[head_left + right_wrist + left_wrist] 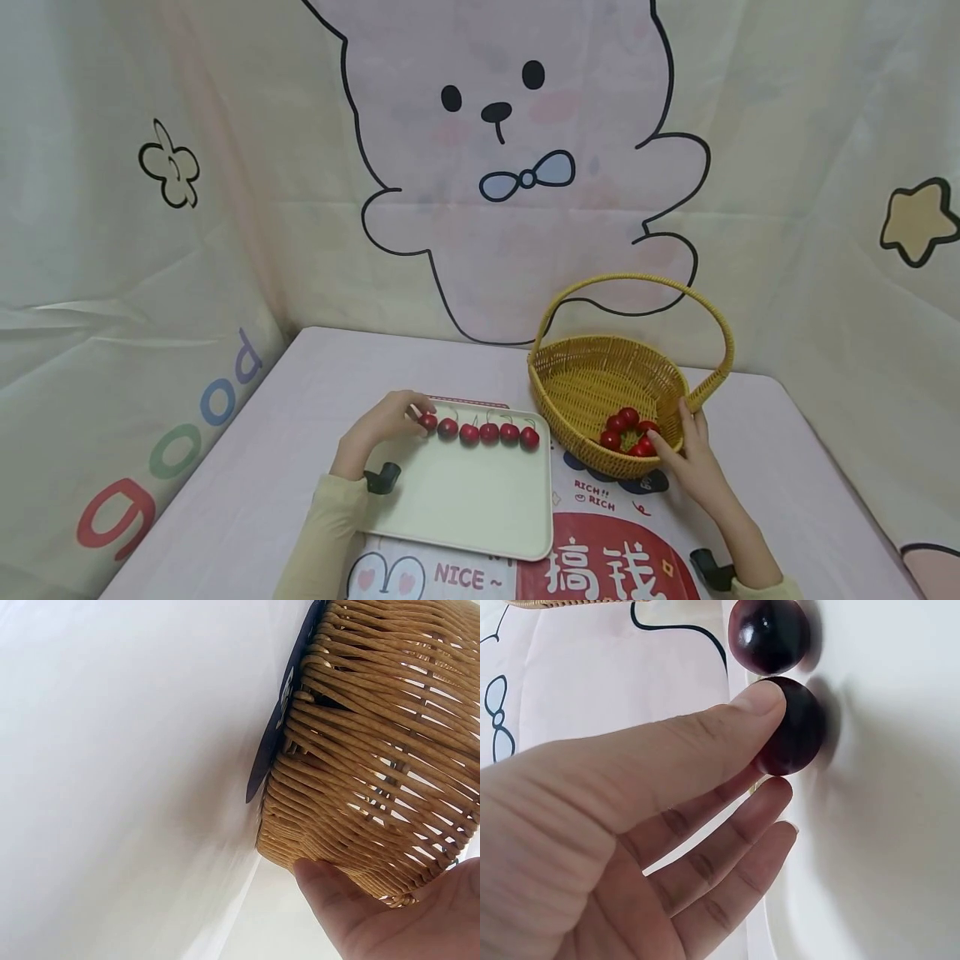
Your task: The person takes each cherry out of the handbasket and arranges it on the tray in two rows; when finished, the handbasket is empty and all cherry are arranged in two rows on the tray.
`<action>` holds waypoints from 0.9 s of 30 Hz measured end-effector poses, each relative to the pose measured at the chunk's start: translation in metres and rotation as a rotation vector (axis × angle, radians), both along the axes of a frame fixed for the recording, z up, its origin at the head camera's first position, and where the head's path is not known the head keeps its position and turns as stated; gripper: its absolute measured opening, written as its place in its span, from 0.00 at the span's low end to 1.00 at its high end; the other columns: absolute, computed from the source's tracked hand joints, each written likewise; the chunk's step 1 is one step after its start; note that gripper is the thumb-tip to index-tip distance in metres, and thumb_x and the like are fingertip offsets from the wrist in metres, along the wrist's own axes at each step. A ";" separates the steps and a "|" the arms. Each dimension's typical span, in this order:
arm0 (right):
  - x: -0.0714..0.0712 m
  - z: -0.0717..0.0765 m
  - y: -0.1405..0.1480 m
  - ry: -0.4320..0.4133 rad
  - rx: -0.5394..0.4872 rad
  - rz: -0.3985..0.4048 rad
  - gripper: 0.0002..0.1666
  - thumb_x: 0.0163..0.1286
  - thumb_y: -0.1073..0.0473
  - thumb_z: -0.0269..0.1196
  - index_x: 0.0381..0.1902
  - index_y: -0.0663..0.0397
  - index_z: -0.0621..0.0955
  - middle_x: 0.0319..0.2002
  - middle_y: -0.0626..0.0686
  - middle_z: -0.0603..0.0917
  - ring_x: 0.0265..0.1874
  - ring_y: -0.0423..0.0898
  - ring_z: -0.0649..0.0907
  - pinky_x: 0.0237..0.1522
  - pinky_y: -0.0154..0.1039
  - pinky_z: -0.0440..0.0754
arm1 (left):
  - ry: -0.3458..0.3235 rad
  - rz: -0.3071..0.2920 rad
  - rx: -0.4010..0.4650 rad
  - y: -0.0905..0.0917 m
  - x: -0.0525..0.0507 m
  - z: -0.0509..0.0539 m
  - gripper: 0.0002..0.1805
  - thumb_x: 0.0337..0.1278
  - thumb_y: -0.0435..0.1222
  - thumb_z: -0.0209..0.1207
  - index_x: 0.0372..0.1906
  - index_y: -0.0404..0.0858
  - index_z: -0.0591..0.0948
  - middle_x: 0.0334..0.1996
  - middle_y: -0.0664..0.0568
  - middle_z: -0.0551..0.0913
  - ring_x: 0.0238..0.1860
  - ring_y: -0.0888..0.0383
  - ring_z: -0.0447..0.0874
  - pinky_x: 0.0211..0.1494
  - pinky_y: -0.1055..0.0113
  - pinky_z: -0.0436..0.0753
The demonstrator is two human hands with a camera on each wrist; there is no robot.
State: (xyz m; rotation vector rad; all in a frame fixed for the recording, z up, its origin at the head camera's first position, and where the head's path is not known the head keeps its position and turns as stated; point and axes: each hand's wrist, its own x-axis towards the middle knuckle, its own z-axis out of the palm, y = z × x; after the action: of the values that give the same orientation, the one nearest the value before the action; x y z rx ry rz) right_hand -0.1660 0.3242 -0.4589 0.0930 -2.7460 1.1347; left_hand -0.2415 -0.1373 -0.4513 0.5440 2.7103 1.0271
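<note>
At the far left corner of a cream tray [465,500], my left hand [386,419] pinches a dark red cherry [801,731] between thumb and index finger; the other fingers are loosely bent. This cherry stands at the left end of a row of cherries [489,432] with stems along the tray's far edge. My right hand [701,467] grips the rim of a yellow woven basket [570,421] on its right side, by the foot of the handle. In the right wrist view a finger lies against the basket's outer wall [375,750]. Several red cherries [617,423] lie inside the basket.
A tall looped handle [637,277] arches over the basket, which stands right of the tray and close to it. Under both lies a printed mat [465,577] on a pale tablecloth [247,500]. Fabric curtains [825,208] enclose the table's back and sides.
</note>
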 end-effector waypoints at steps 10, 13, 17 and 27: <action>0.001 0.000 -0.001 -0.001 0.003 -0.008 0.52 0.67 0.49 0.56 0.71 0.62 0.36 0.71 0.66 0.32 0.62 0.77 0.54 0.51 0.72 0.61 | -0.003 -0.011 0.005 0.002 0.002 0.002 0.18 0.41 0.26 0.67 0.44 0.36 0.81 0.37 0.49 0.82 0.40 0.52 0.81 0.42 0.60 0.80; 0.001 0.001 -0.001 -0.002 0.002 -0.008 0.52 0.67 0.49 0.56 0.71 0.62 0.36 0.71 0.66 0.31 0.62 0.77 0.53 0.51 0.72 0.61 | 0.004 -0.014 0.004 0.002 0.002 0.003 0.18 0.42 0.26 0.67 0.44 0.36 0.81 0.38 0.48 0.82 0.41 0.51 0.81 0.42 0.60 0.80; 0.001 0.002 -0.001 -0.011 0.004 -0.009 0.53 0.67 0.49 0.56 0.71 0.62 0.36 0.71 0.66 0.31 0.62 0.77 0.53 0.50 0.72 0.61 | 0.035 -0.044 0.016 0.003 0.004 0.007 0.17 0.45 0.27 0.66 0.45 0.36 0.81 0.41 0.46 0.82 0.42 0.50 0.80 0.42 0.60 0.80; 0.001 0.001 -0.001 -0.015 -0.010 -0.005 0.53 0.67 0.47 0.56 0.72 0.60 0.35 0.71 0.65 0.30 0.63 0.77 0.53 0.51 0.72 0.61 | 0.144 -0.140 0.085 0.025 0.011 0.017 0.15 0.49 0.30 0.64 0.46 0.35 0.81 0.44 0.45 0.82 0.43 0.48 0.79 0.42 0.61 0.80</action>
State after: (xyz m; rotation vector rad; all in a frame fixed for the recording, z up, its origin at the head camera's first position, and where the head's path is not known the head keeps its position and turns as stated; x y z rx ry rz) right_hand -0.1655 0.3234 -0.4579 0.0769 -2.7520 1.1532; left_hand -0.2306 -0.1120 -0.4340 0.8409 2.7128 1.1100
